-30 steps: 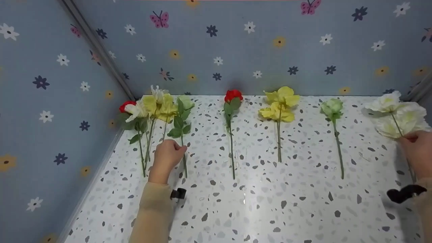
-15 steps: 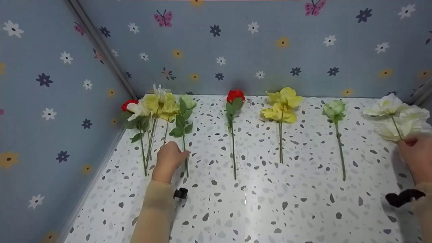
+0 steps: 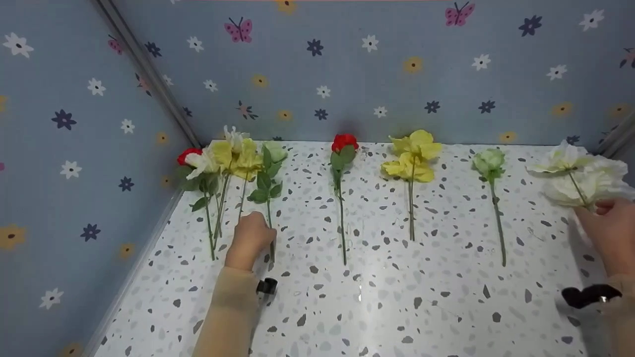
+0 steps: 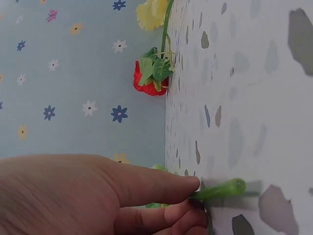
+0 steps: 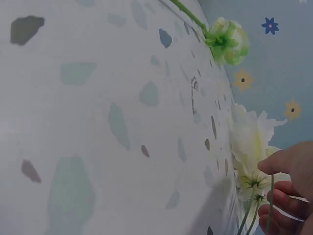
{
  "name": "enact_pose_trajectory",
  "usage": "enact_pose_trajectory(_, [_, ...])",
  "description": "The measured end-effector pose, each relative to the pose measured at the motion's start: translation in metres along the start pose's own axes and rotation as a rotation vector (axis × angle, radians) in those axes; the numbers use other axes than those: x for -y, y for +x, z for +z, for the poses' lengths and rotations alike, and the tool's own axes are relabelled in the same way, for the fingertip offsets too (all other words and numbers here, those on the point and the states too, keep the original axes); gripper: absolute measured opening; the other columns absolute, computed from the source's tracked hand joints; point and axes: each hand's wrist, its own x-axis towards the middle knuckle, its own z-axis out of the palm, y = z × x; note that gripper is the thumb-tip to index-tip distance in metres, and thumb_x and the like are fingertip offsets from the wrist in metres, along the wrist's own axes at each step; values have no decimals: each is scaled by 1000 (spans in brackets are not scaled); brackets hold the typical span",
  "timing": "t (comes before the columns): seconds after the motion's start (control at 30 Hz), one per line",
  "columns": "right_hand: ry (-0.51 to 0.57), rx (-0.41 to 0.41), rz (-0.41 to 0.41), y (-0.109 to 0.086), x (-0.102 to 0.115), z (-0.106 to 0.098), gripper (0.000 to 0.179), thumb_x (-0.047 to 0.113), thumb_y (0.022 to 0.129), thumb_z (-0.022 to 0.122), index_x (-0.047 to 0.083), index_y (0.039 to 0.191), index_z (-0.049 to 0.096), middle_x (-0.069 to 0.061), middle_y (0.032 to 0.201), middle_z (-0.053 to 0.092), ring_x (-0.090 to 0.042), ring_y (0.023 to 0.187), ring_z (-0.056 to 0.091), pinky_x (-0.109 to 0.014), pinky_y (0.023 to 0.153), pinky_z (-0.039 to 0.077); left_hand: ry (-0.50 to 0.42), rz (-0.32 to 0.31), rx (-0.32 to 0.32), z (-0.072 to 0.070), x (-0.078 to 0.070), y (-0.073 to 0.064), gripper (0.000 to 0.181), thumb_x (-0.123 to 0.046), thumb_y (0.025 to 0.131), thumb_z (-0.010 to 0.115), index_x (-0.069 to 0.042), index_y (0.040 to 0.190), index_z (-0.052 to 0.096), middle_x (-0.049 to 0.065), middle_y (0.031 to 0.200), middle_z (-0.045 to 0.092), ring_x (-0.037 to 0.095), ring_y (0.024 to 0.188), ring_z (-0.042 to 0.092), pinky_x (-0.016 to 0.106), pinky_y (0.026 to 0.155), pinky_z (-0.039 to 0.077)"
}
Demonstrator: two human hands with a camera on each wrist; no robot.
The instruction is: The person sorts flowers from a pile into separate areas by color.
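My left hand (image 3: 250,240) pinches the lower green stem (image 4: 222,190) of a pale green flower (image 3: 276,151) between thumb and fingers, close over the speckled tabletop (image 3: 377,317). That flower stands at the right of the cluster on the left. At the far right, my right hand (image 3: 607,233) pinches the thin stem (image 5: 272,196) of a white flower (image 3: 563,157), just below its bloom. A second white flower (image 3: 595,183) lies under it, partly covered by the bloom and the hand.
Left of my left hand lie a red rose (image 3: 189,156), white flowers (image 3: 201,163) and yellow flowers (image 3: 248,161). Between the hands lie another red rose (image 3: 344,144), two yellow flowers (image 3: 412,156) and a pale green flower (image 3: 488,161). Patterned blue panels (image 3: 347,64) bound the table.
My left hand has come slightly nearer along the stem, its thumb now over it. My right hand has shifted a little left and nearer, and the white bloom has moved left and tilted.
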Motion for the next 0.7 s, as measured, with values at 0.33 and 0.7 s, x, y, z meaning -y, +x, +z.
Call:
enact_pose_trajectory(0.33, [29,-96,21,-35,55,0,53,27,111,55,-8,151,53,-32,142,59,-47,126,58,-33,71,40,-144,-25,3,-30,-34,-32,34,-8,95,55,-15,64,42,0,57,39,18,49,36,33,48,33])
enact_pose_trajectory(0.7, [314,79,-114,-73,114,19,46,44,106,69,7,134,72,13,102,66,-1,88,59,-17,68,49,-455,-61,-48,-47,-77,-54,22,-21,110,62,-2,109,74,9,85,73,21,68,65,32,60,47])
